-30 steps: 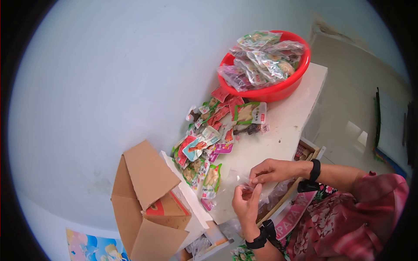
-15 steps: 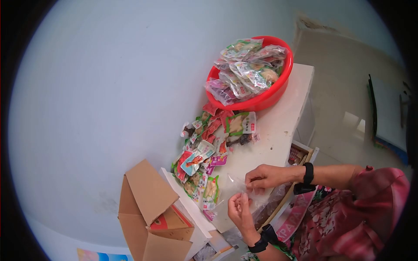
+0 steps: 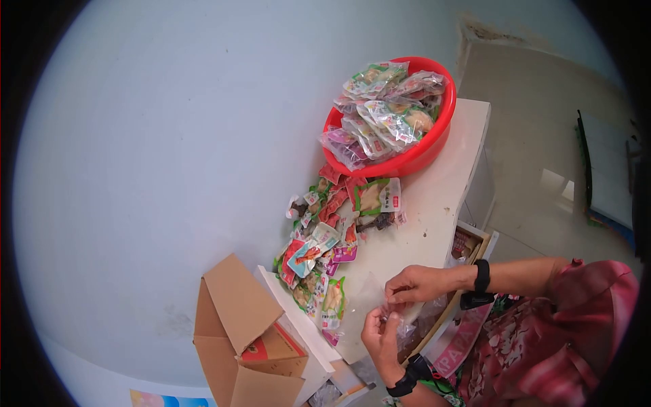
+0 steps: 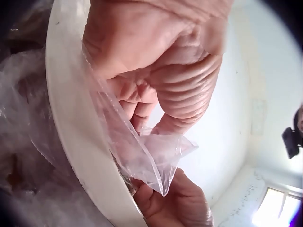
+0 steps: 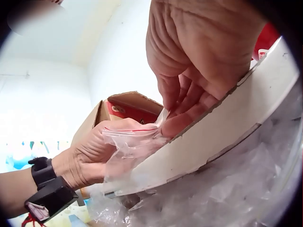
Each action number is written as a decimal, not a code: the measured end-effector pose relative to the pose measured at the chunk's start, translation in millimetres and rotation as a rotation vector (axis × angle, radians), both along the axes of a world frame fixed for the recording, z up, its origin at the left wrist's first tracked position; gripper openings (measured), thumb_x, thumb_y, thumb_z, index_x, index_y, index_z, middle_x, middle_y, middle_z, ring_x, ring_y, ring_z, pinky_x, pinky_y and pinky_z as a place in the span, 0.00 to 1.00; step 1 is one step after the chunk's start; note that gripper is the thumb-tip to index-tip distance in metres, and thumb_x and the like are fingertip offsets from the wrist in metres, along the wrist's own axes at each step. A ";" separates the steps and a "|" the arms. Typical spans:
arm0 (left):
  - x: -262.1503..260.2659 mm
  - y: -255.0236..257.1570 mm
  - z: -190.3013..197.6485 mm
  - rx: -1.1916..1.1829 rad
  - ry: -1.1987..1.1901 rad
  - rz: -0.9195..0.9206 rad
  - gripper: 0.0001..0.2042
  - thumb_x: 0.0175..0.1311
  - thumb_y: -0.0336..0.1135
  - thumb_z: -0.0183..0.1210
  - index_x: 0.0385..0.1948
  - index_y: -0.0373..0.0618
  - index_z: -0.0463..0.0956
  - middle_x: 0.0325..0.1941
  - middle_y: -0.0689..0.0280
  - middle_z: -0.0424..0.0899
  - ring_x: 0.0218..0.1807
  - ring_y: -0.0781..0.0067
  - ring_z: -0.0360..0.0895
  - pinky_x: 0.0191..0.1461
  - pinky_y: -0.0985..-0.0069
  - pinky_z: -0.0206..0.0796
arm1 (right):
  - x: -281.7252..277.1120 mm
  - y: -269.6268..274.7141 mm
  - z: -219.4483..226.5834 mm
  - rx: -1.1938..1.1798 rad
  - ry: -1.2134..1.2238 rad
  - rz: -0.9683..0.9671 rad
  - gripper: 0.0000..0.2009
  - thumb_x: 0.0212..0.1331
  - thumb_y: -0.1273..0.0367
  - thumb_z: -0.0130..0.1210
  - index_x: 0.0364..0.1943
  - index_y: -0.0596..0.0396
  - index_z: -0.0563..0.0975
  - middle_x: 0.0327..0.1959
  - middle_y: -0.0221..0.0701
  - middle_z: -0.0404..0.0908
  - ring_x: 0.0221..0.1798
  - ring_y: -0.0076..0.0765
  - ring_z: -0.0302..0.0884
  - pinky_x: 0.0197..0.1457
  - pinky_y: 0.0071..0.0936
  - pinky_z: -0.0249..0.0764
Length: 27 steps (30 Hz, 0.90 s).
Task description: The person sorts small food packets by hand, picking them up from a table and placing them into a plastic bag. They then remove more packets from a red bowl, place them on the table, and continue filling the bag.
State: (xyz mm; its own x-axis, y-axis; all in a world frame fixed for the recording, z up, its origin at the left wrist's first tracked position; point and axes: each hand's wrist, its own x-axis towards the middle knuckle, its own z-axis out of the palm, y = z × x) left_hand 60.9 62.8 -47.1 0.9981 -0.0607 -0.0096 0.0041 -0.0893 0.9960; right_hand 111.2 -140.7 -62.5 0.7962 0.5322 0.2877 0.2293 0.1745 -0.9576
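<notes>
A clear plastic zip bag (image 5: pixel 128 146) with a red line along its mouth stretches between the two hands, over the near edge of the white table (image 3: pixel 434 197). My left hand (image 3: pixel 383 339) pinches it between thumb and fingers. Close by, the right hand (image 3: pixel 424 283) has its thumb and fingertips pinched on the bag's edge. In the left wrist view the bag (image 4: pixel 147 161) hangs in a loose fold below the left palm. Just beyond the hands lies a green-edged food packet (image 3: pixel 333 298), at the near end of a pile of mixed packets (image 3: pixel 312 247).
A red basin (image 3: pixel 434 146) heaped with bagged packets stands at the table's far end. An opened cardboard box (image 3: pixel 241 305) is at the left. Below the table edge, a pulled-out drawer (image 3: pixel 468 254) holds more clear plastic bags (image 5: pixel 227 175).
The head view has shifted, so basin and packets appear further left and lower. Both hands stay on the bag; their fingertips have parted slightly since the earliest frame.
</notes>
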 end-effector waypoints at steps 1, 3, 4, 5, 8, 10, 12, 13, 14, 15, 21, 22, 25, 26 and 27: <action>0.5 2.8 -2.0 0.014 0.012 0.006 0.11 0.67 0.27 0.66 0.48 0.35 0.79 0.42 0.67 0.84 0.42 0.82 0.79 0.49 0.83 0.71 | -0.5 -1.4 1.8 -0.013 0.048 -0.004 0.08 0.73 0.68 0.55 0.42 0.59 0.79 0.33 0.27 0.84 0.35 0.21 0.81 0.42 0.25 0.80; -0.1 3.0 -2.8 0.026 0.012 0.041 0.11 0.68 0.25 0.63 0.49 0.34 0.79 0.42 0.66 0.85 0.42 0.81 0.79 0.50 0.82 0.71 | -0.6 -3.9 4.3 -0.037 0.146 -0.011 0.08 0.76 0.67 0.54 0.43 0.58 0.78 0.34 0.28 0.84 0.35 0.20 0.82 0.40 0.24 0.82; -0.4 -0.9 -1.3 0.023 -0.003 0.070 0.10 0.69 0.24 0.62 0.49 0.34 0.79 0.42 0.65 0.85 0.42 0.80 0.79 0.50 0.82 0.72 | -0.2 -3.5 3.3 -0.029 0.152 -0.011 0.08 0.76 0.68 0.53 0.42 0.58 0.78 0.34 0.28 0.84 0.35 0.20 0.82 0.40 0.24 0.82; -0.6 -2.9 -0.6 0.019 -0.018 0.097 0.09 0.69 0.23 0.60 0.48 0.33 0.78 0.43 0.65 0.85 0.42 0.80 0.80 0.50 0.81 0.72 | 0.5 -3.3 2.0 -0.022 0.157 -0.012 0.08 0.76 0.68 0.52 0.42 0.58 0.78 0.33 0.28 0.83 0.34 0.21 0.82 0.39 0.24 0.83; -0.1 0.4 -4.5 -0.046 -0.046 0.167 0.08 0.71 0.24 0.60 0.48 0.34 0.79 0.42 0.65 0.85 0.42 0.79 0.79 0.50 0.81 0.73 | -3.2 -5.1 10.4 0.044 0.225 -0.035 0.08 0.73 0.70 0.51 0.39 0.59 0.77 0.32 0.30 0.83 0.32 0.23 0.83 0.37 0.25 0.84; 0.1 -2.1 -1.0 -0.095 -0.045 0.196 0.08 0.72 0.26 0.60 0.48 0.34 0.79 0.42 0.65 0.84 0.42 0.79 0.79 0.50 0.80 0.73 | -2.6 -5.8 15.0 0.092 0.270 -0.056 0.08 0.73 0.70 0.50 0.38 0.59 0.77 0.32 0.31 0.83 0.31 0.24 0.83 0.36 0.25 0.84; -5.2 -4.4 -0.6 -0.111 -0.039 0.203 0.07 0.73 0.27 0.59 0.47 0.35 0.79 0.41 0.65 0.84 0.42 0.78 0.79 0.50 0.80 0.73 | -3.1 -4.4 12.0 0.128 0.314 -0.074 0.09 0.73 0.69 0.50 0.38 0.59 0.77 0.32 0.31 0.82 0.32 0.25 0.83 0.36 0.25 0.84; -4.2 -3.1 -0.8 -0.099 -0.051 0.195 0.07 0.73 0.28 0.59 0.46 0.36 0.79 0.41 0.65 0.84 0.42 0.78 0.79 0.50 0.79 0.73 | -2.5 -4.5 11.0 0.138 0.314 -0.076 0.10 0.74 0.68 0.51 0.38 0.61 0.76 0.32 0.31 0.82 0.33 0.25 0.83 0.35 0.26 0.85; -1.4 -3.4 -0.5 -0.090 -0.070 0.185 0.06 0.73 0.28 0.59 0.46 0.36 0.79 0.41 0.65 0.84 0.42 0.78 0.79 0.50 0.79 0.72 | -1.9 -5.2 11.3 0.136 0.311 -0.083 0.10 0.74 0.68 0.51 0.38 0.61 0.76 0.32 0.31 0.82 0.33 0.25 0.83 0.35 0.26 0.85; -1.2 -4.3 -0.1 -0.081 -0.071 0.183 0.05 0.73 0.29 0.60 0.44 0.37 0.79 0.42 0.64 0.85 0.43 0.78 0.79 0.51 0.78 0.72 | -2.3 -5.3 11.7 0.134 0.308 -0.089 0.10 0.74 0.67 0.51 0.38 0.61 0.76 0.32 0.31 0.81 0.33 0.25 0.83 0.34 0.26 0.86; -3.4 -7.7 5.0 -0.032 -0.095 0.160 0.06 0.72 0.29 0.61 0.42 0.36 0.81 0.46 0.62 0.87 0.45 0.77 0.79 0.55 0.76 0.70 | -3.5 -4.2 13.8 0.116 0.288 -0.128 0.10 0.74 0.68 0.51 0.37 0.62 0.75 0.32 0.32 0.81 0.33 0.26 0.83 0.32 0.28 0.87; -3.0 -7.5 4.4 -0.068 -0.099 0.164 0.06 0.72 0.29 0.61 0.42 0.36 0.82 0.45 0.63 0.87 0.45 0.77 0.79 0.55 0.77 0.69 | -3.7 -3.5 12.9 0.132 0.302 -0.138 0.11 0.74 0.67 0.51 0.37 0.62 0.75 0.31 0.33 0.81 0.33 0.26 0.84 0.31 0.28 0.87; -3.2 -4.9 2.0 -0.132 -0.102 0.187 0.06 0.71 0.29 0.62 0.42 0.37 0.83 0.43 0.65 0.86 0.45 0.78 0.78 0.55 0.78 0.68 | -3.5 -3.7 14.2 0.147 0.310 -0.162 0.11 0.74 0.67 0.53 0.38 0.63 0.74 0.31 0.34 0.80 0.33 0.27 0.84 0.30 0.28 0.86; -3.7 -3.5 2.1 -0.119 -0.094 0.194 0.06 0.71 0.29 0.62 0.42 0.37 0.83 0.42 0.66 0.86 0.45 0.79 0.78 0.54 0.78 0.68 | -4.0 -3.7 14.9 0.147 0.308 -0.165 0.10 0.73 0.68 0.53 0.38 0.63 0.74 0.31 0.34 0.80 0.33 0.27 0.84 0.30 0.29 0.86; -4.1 -2.0 2.4 -0.106 -0.086 0.204 0.05 0.70 0.29 0.63 0.42 0.37 0.83 0.41 0.67 0.86 0.45 0.79 0.78 0.54 0.79 0.68 | -5.6 -3.5 15.3 0.145 0.290 -0.195 0.09 0.73 0.68 0.54 0.42 0.63 0.74 0.32 0.34 0.80 0.32 0.27 0.84 0.30 0.28 0.86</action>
State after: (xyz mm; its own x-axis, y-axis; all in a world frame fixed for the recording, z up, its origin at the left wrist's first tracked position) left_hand 56.9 60.8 -44.7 0.9867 0.1457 0.0721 -0.0742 0.0095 0.9972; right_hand 105.6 -144.2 -47.2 0.9381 0.3328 0.0963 -0.0056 0.2927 -0.9562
